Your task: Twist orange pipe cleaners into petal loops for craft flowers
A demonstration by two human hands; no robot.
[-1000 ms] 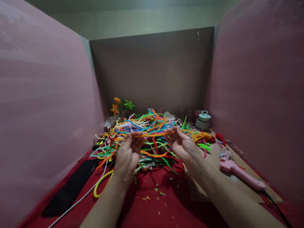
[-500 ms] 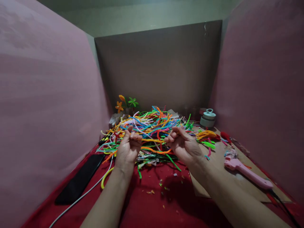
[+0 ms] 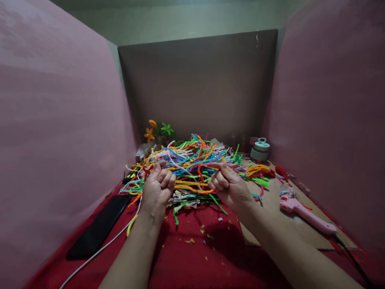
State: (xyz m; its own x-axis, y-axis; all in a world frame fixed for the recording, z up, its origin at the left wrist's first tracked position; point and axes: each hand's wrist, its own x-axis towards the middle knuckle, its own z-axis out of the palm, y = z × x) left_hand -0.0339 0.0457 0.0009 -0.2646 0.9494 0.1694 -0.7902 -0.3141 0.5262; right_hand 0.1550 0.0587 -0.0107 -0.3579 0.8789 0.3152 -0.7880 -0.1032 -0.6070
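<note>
Pipe cleaners [image 3: 183, 160] sit in a tangled heap at 12 o'clock, just past both fists; long axis of the heap and of most strands runs 9 to 3, with some lying askew. Left hand [image 3: 159, 185] is at its 7 o'clock side, right hand [image 3: 230, 185] at 5; neither looks clearly nearer. Both palms face up, fingers curled well in, thumbs up by the index fingers. Orange tip [image 3: 223, 159] shows at the right fingertips; can't tell if it's pinched there or belongs to the heap behind. Can't tell what the left has hold of, if anything. Gap between fists is framed by an orange-yellow strand [image 3: 192, 183] lying 9 to 3 behind them, so a sideways pull would run along the grain and a lift across it would likely snag. Orange bundle [image 3: 258, 170] is at 2 o'clock from the right hand, which is nearer to it. Edges: pink walls at 9 [image 3: 60, 120] and 3 [image 3: 327, 120], grey panel [image 3: 198, 88] behind the heap at 12. Right side is tighter: jar [image 3: 260, 150] at 2, glue gun [image 3: 311, 218] at 4 on brown board [image 3: 272, 190]. Phone [image 3: 99, 226] at 8. Best room is toward 6, over red cloth [image 3: 192, 265] dotted with scraps [image 3: 190, 241], plus the air above the heap.
</note>
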